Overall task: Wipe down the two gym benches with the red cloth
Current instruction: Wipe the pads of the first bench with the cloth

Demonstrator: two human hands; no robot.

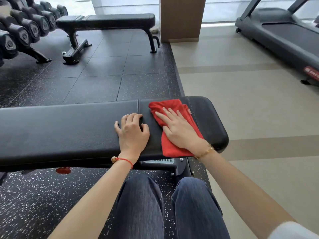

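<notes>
A black padded gym bench (60, 128) runs across the view just in front of my knees. The red cloth (168, 106) lies spread on its right end. My right hand (179, 130) presses flat on the cloth with straight fingers. Just left of the cloth, my left hand (132, 131) rests on the bare pad with loosely bent fingers, holding nothing. A second black bench (107, 20) stands farther back on the dark rubber floor, with nothing on it.
A rack of black dumbbells (22, 31) fills the far left. A wooden pillar (182, 18) stands behind the second bench. A treadmill (283, 35) sits at the far right on the beige floor. Open rubber floor lies between the two benches.
</notes>
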